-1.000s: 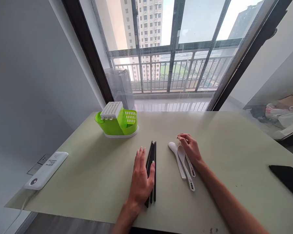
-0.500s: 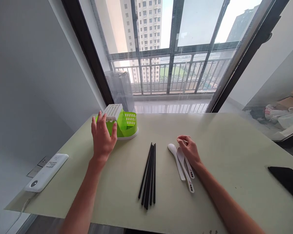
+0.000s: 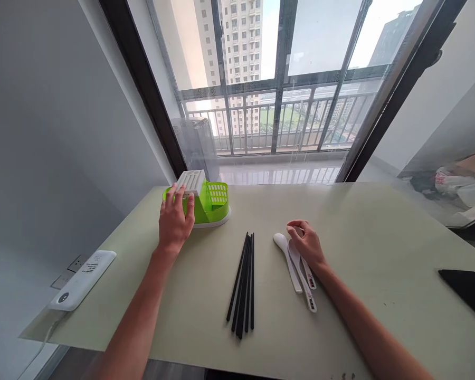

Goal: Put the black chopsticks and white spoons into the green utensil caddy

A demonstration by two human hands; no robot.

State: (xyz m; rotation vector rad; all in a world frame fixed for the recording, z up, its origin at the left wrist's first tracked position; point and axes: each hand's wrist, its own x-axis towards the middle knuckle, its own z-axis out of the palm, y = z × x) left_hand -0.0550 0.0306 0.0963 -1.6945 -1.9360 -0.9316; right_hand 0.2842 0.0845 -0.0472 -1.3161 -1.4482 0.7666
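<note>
My left hand (image 3: 176,220) is at the front of a green plastic utensil holder (image 3: 200,211) with a white slotted top (image 3: 191,182). Its fingers are apart, reaching up to the top's edge, and the thumb lies by the front wall. My right hand (image 3: 307,244) rests low over the table, its fingers curled around the bowl end of a white spoon (image 3: 309,277), partly hidden by the hand. Two more white spoons (image 3: 288,264) lie beside it, one touching or very near the hand. Several black chopsticks (image 3: 243,287) lie in a narrow fan between both hands.
A white power strip (image 3: 83,279) with a cable lies at the table's left edge. A flat black object (image 3: 467,290) is at the far right. Behind the pale green table (image 3: 269,208) stands a large glass door (image 3: 253,163) with a dark frame.
My left hand has moved right and slightly down, closer against the holder. The holder appears a little further right, while the whole view has also shifted slightly. My right hand has hardly moved.
</note>
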